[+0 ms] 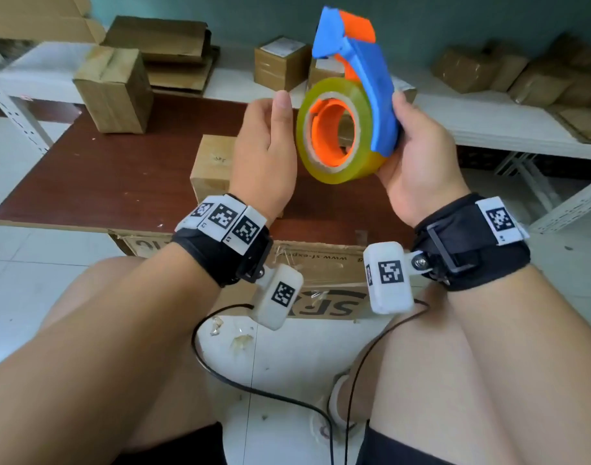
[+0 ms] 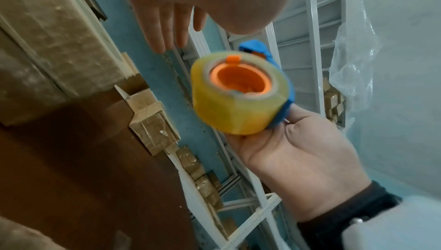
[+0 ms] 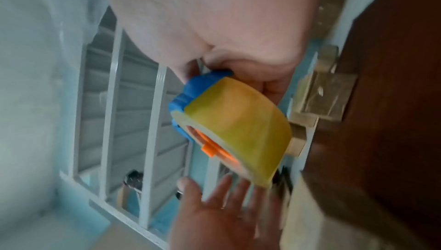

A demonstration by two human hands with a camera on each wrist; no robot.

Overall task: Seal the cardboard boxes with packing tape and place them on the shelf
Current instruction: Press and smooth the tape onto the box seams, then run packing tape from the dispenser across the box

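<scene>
1. The right hand (image 1: 418,162) holds the tape dispenser (image 1: 361,95) up in the air above the table (image 1: 103,182), its blue body against the palm and the thumb along the blue edge facing the camera.
2. The right wrist view shows the right hand's fingers (image 3: 267,82) curled round the blue frame behind the roll, so the grip is closed on the dispenser.
3. The yellowish roll of packing tape (image 1: 334,129) sits on the dispenser's orange hub, its open side turned toward the left hand (image 1: 264,156).
4. The left hand is flat and relaxed, palm facing the roll, fingers straight and holding nothing; it is just beside the roll, and I cannot tell whether it touches it.
5. In the left wrist view the left fingers (image 2: 162,25) reach past the roll's upper edge, with a gap showing between them and the tape.
6. A small cardboard box (image 1: 212,166) rests on the table directly behind the left hand, partly hidden by it.
7. A taller box (image 1: 114,92) stands at the table's far left corner.
8. More boxes sit on the white shelf (image 1: 488,119) beyond the table, one of them a taped box (image 1: 280,62) behind the dispenser.
9. Both wrists wear black straps with white marker blocks, and a large printed carton (image 1: 321,263) lies under the table's near edge.
</scene>
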